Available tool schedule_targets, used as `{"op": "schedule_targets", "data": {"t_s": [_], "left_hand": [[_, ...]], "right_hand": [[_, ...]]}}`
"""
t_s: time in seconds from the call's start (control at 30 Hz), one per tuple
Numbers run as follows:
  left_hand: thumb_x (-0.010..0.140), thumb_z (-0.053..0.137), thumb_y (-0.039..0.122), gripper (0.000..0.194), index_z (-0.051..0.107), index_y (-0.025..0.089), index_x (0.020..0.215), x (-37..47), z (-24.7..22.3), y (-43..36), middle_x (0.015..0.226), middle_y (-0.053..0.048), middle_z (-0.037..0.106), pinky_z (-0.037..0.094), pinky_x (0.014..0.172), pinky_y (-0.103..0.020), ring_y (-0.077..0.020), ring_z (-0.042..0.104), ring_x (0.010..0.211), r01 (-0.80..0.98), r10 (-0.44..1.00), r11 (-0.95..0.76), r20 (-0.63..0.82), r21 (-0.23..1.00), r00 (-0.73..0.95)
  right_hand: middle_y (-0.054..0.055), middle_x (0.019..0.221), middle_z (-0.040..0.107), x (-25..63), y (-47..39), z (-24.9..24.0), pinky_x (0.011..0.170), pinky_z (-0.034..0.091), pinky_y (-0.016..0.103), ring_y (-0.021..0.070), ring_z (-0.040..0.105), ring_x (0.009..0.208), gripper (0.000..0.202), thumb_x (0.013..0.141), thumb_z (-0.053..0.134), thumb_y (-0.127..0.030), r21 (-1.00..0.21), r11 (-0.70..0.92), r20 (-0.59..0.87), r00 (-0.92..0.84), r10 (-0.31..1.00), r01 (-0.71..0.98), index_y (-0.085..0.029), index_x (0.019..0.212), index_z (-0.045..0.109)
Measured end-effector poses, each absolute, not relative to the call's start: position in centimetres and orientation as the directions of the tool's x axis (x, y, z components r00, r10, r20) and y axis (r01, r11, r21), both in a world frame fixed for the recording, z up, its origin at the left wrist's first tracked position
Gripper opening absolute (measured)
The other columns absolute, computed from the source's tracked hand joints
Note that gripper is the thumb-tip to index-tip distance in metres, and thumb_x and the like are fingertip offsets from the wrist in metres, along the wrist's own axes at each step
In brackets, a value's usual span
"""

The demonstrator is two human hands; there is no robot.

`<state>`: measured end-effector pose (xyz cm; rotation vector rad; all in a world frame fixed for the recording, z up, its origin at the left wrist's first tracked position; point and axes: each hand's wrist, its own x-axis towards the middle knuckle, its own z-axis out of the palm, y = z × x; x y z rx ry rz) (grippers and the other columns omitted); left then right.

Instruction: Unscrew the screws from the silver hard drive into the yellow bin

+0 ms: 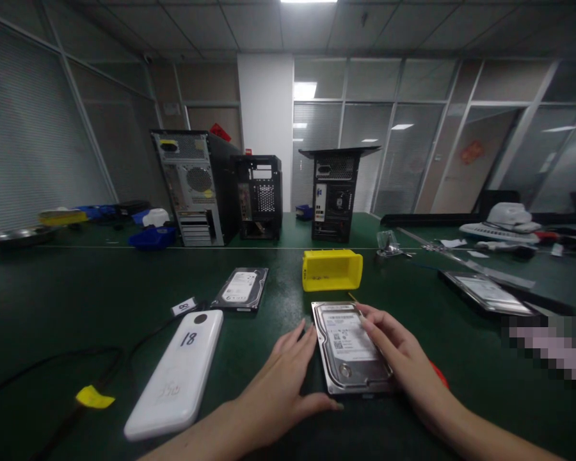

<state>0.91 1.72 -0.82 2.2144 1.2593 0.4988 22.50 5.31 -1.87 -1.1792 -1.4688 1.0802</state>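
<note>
A silver hard drive [345, 346] with a white label lies flat on the green table in front of me. My left hand [288, 371] rests along its left edge, fingers stretched and thumb spread near the drive's front corner. Over the drive's right side, my right hand [398, 349] is closed with thumb and fingers pinched. A thin yellowish shaft pokes out past those fingertips and a bit of red shows beyond the palm, like a screwdriver [353, 298] mostly hidden by the hand. Just behind the drive, a yellow bin [333, 272] lies with its opening toward me, small dark bits inside.
Another hard drive [242, 288] lies left of the bin, near a white power bank [177, 378] marked 18 and a black cable. A further drive [489, 294] is at the right. Computer cases [333, 195] stand at the back, with a blue bin [152, 238] to their left.
</note>
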Motion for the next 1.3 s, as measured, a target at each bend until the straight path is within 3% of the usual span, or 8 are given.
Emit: {"op": "schedule_targets", "data": {"t_s": [0.2, 0.3, 0.4, 0.57, 0.87, 1.17, 1.3], "left_hand": [[0.074, 0.069, 0.053, 0.099, 0.017, 0.015, 0.149, 0.8, -0.4, 1.5, 0.154, -0.013, 0.021, 0.018, 0.114, -0.051, -0.0320, 0.012, 0.143, 0.674, 0.872, -0.400, 0.030, 0.621, 0.489], [0.074, 0.070, 0.053, 0.098, 0.019, 0.016, 0.149, 0.9, -0.4, 1.4, 0.154, -0.013, 0.021, 0.017, 0.115, -0.049, -0.0320, 0.010, 0.143, 0.678, 0.873, -0.401, 0.031, 0.616, 0.488], [0.074, 0.069, 0.054, 0.095, 0.022, 0.017, 0.148, 0.9, -0.6, 1.5, 0.154, -0.012, 0.021, 0.017, 0.115, -0.050, -0.0327, 0.010, 0.143, 0.683, 0.872, -0.402, 0.027, 0.610, 0.489], [0.076, 0.066, 0.056, 0.092, 0.025, 0.016, 0.147, 0.8, -0.4, 1.4, 0.154, -0.012, 0.022, 0.017, 0.115, -0.051, -0.0322, 0.011, 0.143, 0.691, 0.865, -0.414, 0.019, 0.593, 0.502], [0.075, 0.068, 0.056, 0.097, 0.020, 0.014, 0.148, 0.8, -0.4, 1.5, 0.155, -0.013, 0.018, 0.017, 0.115, -0.051, -0.0332, 0.012, 0.142, 0.714, 0.865, -0.408, -0.009, 0.569, 0.502], [0.076, 0.065, 0.058, 0.096, 0.020, 0.013, 0.148, 0.8, -0.6, 1.5, 0.154, -0.015, 0.019, 0.018, 0.114, -0.052, -0.0335, 0.012, 0.142, 0.720, 0.865, -0.417, -0.002, 0.555, 0.502], [0.075, 0.066, 0.057, 0.097, 0.019, 0.016, 0.149, 0.8, -0.5, 1.6, 0.154, -0.014, 0.019, 0.018, 0.114, -0.052, -0.0339, 0.012, 0.142, 0.716, 0.867, -0.413, 0.001, 0.563, 0.499]], "right_hand": [[0.012, 0.120, 0.057, 22.7, 5.9, -1.5, 0.099, 0.040, 0.044, 0.0287, 0.050, 0.118, 0.039, 0.073, 0.062, -0.058, -0.885, 0.316, 0.283, -0.142, 0.948, 0.343, -0.021, 0.082, 0.069], [0.010, 0.102, 0.062, 21.9, 6.3, -0.3, 0.096, 0.039, 0.046, 0.0261, 0.055, 0.104, 0.025, 0.076, 0.063, -0.045, -0.781, 0.462, 0.371, -0.282, 0.885, 0.420, -0.022, 0.082, 0.074], [0.007, 0.087, 0.066, 20.5, 6.9, 0.8, 0.086, 0.043, 0.041, 0.0234, 0.056, 0.091, 0.013, 0.077, 0.064, -0.030, -0.687, 0.549, 0.310, -0.492, 0.813, 0.475, -0.023, 0.077, 0.075], [0.004, 0.080, 0.068, 18.8, 8.3, 1.1, 0.077, 0.045, 0.033, 0.0180, 0.060, 0.080, 0.009, 0.075, 0.067, -0.022, -0.683, 0.530, 0.241, -0.531, 0.813, 0.502, -0.020, 0.078, 0.075], [0.004, 0.075, 0.065, 19.1, 9.0, 0.4, 0.065, 0.044, 0.027, 0.0141, 0.056, 0.069, 0.010, 0.075, 0.067, -0.024, -0.668, 0.533, 0.229, -0.537, 0.812, 0.519, -0.015, 0.076, 0.072], [0.005, 0.079, 0.067, 19.5, 8.6, 0.5, 0.074, 0.046, 0.030, 0.0160, 0.061, 0.078, 0.014, 0.079, 0.065, -0.027, -0.658, 0.587, 0.254, -0.594, 0.763, 0.472, -0.017, 0.078, 0.074], [0.006, 0.083, 0.068, 19.5, 8.8, 0.7, 0.071, 0.047, 0.028, 0.0151, 0.062, 0.076, 0.014, 0.079, 0.063, -0.024, -0.667, 0.560, 0.210, -0.597, 0.774, 0.491, -0.017, 0.081, 0.075]]}}
